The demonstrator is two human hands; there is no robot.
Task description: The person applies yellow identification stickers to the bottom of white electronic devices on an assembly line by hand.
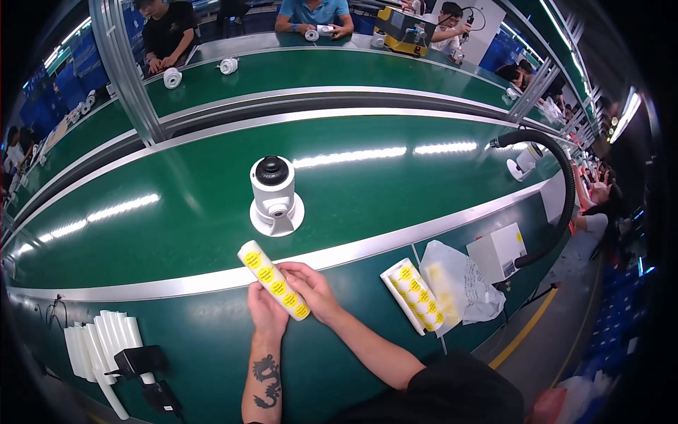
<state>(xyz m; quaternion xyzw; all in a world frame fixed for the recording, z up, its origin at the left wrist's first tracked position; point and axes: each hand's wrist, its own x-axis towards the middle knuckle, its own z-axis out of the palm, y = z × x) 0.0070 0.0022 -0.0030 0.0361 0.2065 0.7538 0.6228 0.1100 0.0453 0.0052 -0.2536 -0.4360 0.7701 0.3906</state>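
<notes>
A white roll of round yellow stickers (pixel 272 280) lies tilted across both my hands, over the near edge of the green belt. My left hand (pixel 267 309) is wrapped round it from the left and below. Against its right side, my right hand (pixel 315 291) holds it with thumb and curled fingers. Just beyond the roll, a white security camera (pixel 274 201) with a black domed top stands upright on its round base on the belt. A second sticker roll (pixel 413 297) rests on the table to my right, partly unrolled.
Beside that roll are a clear plastic bag (pixel 462 286) and a white box (pixel 496 252). A black flexible hose (pixel 567 185) arches over the right side. White tubes (pixel 106 345) and a black power adapter (pixel 139 361) lie at left. Co-workers sit beyond the far belt (pixel 339 67).
</notes>
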